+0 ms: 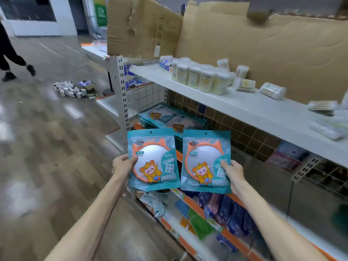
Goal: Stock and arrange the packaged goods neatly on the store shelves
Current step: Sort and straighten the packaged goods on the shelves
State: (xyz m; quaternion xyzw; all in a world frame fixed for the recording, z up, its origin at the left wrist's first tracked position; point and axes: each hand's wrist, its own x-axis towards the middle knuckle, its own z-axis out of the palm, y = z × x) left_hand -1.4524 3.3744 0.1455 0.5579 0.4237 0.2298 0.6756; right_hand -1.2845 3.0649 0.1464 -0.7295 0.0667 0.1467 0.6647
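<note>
I hold two matching teal packets side by side in front of the shelves, each showing a round mirror with an orange rim and a cartoon figure. My left hand (123, 164) grips the left packet (153, 160) by its left edge. My right hand (232, 171) grips the right packet (206, 162) at its lower right, thumb on the front. Both packets stand upright, facing me, almost touching. Behind them a pile of similar teal packets (169, 117) lies flat on the middle shelf.
The white upper shelf (244, 106) carries cotton-swab tubs (199, 76), some toppled further right. Torn cardboard (263, 49) backs it. Dark blue packs (231, 211) fill the orange-edged bottom shelf. A heap of small boxes (73, 89) lies on the floor; a person's legs (11, 59) are far left.
</note>
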